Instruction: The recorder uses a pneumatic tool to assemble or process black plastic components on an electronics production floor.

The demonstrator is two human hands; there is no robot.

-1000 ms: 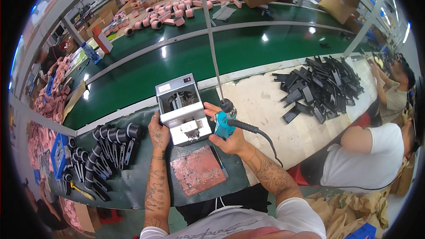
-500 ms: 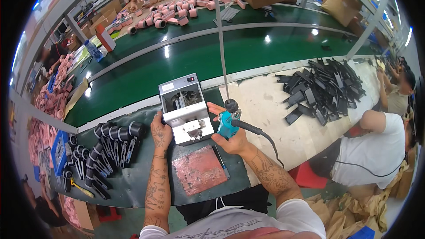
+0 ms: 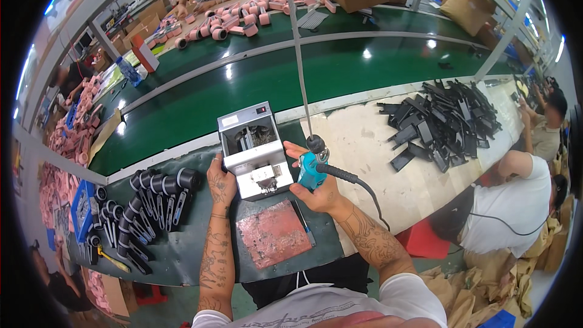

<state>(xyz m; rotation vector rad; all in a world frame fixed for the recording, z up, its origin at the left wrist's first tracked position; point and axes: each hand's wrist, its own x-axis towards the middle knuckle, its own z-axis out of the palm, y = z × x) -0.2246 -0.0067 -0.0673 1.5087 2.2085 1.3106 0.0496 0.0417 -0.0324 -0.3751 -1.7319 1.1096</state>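
Note:
A grey metal screw feeder [image 3: 259,159] with an open top and a small red switch stands on the dark green mat before me. My left hand [image 3: 221,183] grips its left side, with the fingers partly hidden behind the casing. In my right hand [image 3: 316,191] is a teal electric screwdriver [image 3: 311,173], hanging from a cord and held close to the feeder's right side. The screwdriver's tip is hidden by my hand. Just in front of the feeder lies a worn reddish square pad [image 3: 273,234], with a thin dark rod [image 3: 302,215] along its right edge.
Black handheld devices [image 3: 149,206] lie in rows at left, near a blue bin [image 3: 82,209] and a yellow-handled tool [image 3: 113,259]. A heap of black plastic parts [image 3: 443,124] sits on cardboard at right. Beyond runs a green conveyor [image 3: 267,82]. Co-workers sit across it and at right.
My hands, the feeder and the screwdriver stay practically where they were. The co-worker in white at right has shifted slightly.

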